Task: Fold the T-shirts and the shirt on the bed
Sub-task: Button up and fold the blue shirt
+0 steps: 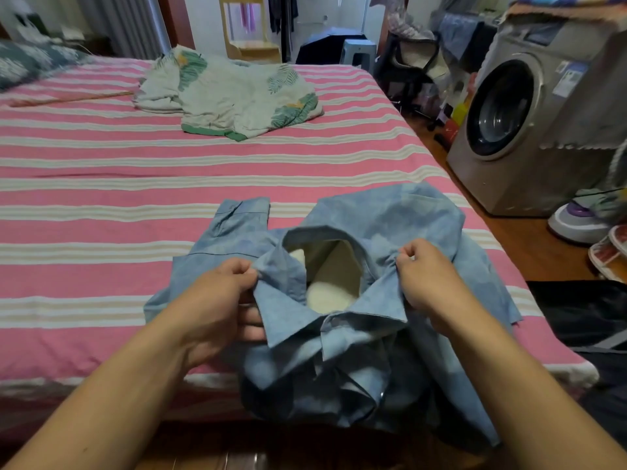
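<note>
A blue shirt (383, 232) lies at the lower centre of the frame, on the near edge of the bed (101, 184), with its lower part hanging crumpled over the edge. Its collar stands open toward the camera, showing a pale lining inside. One sleeve, with its cuff, reaches toward the left centre of the frame.

The left hand (217, 300) grips the shirt at the left side of the collar, thumb on top and fingers curled under the cloth. The right hand (427, 276) pinches the right side of the collar in a closed fist, the cloth bunched at the knuckles. Both forearms come in from the bottom corners.

In the upper centre, well apart from the shirt, a white T-shirt (230, 93) with green leaf prints lies rumpled on the pink-and-cream striped sheet. A thin stick (71, 99) lies on the sheet at the upper left, just beside that T-shirt.

At the upper right stands a washer (529, 110) on the wooden floor, with shoes (590, 228) at the right edge.
</note>
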A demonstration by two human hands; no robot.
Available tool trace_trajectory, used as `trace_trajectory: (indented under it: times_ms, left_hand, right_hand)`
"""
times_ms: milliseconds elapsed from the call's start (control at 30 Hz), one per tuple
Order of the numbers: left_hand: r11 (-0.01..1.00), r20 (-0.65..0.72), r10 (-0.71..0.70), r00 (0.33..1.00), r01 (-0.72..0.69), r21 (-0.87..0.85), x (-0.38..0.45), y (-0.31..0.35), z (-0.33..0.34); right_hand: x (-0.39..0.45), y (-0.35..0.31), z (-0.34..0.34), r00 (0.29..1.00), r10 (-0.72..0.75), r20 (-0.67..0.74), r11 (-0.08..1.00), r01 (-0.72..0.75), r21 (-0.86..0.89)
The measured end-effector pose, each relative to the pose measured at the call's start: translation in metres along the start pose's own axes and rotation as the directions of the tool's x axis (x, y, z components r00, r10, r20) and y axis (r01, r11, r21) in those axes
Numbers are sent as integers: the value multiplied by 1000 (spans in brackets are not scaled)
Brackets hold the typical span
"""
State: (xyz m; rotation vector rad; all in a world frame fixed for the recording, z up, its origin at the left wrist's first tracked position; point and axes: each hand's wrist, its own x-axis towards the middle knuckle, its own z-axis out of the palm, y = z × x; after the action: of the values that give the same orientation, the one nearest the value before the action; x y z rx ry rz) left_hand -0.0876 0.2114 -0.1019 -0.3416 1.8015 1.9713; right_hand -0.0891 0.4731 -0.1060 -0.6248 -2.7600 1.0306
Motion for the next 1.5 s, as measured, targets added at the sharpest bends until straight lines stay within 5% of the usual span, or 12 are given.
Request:
trace_trajectory:
  times_ms: [133,233,367,467,567,833,900,967,1000,1133,1333,1500]
  left_hand:
    - [991,-26,40,999,-43,-127,1,-1,6]
    - [939,18,-20,1000,25,-343,2,1,7]
    - [827,117,-22,993,83,-555,-5,4,8]
    - [894,89,-1,996,41,-447,-7,3,9]
    - [963,62,-29,998,45,-264,-8,-1,11]
    - [786,126,68,990,24,-617,-3,-6,18]
    - [881,101,127,987,-66,-468,-6,-8,23]
    - [972,92,179,980,-161,-172,-7,-16,24]
    - [983,100,181,978,-184,21,-5,-22,23]
    - [780,-6,222,975,-174,601,5,-31,22]
    - [787,-204,304,931,-125,604,21,-4,26]
    - [589,-153,429,890,-147,794,24,0,31]
  right_hand:
    - [-5,-3,10,998,16,66,908,-42,418]
    - [-17,-12,11,946,51,321,649,-275,709]
    - [-24,-20,7,814,49,578,303,-564,768]
    - [-21,-21,-2,783,-68,619,93,-613,785]
    - [-20,-20,-6,802,-121,585,51,-583,811]
    - [-24,-23,-3,772,-112,626,202,-599,775]
    - [-26,-22,4,892,36,451,531,-399,747]
    - [-20,-14,10,998,23,57,930,-42,366]
    - [-17,-12,11,993,-86,-81,982,99,163]
    - [-6,-14,20,977,-196,-84,977,202,74]
    - [19,-33,40,974,-91,209,976,129,-173]
    - [6,-52,7,969,-240,-52,970,242,38]
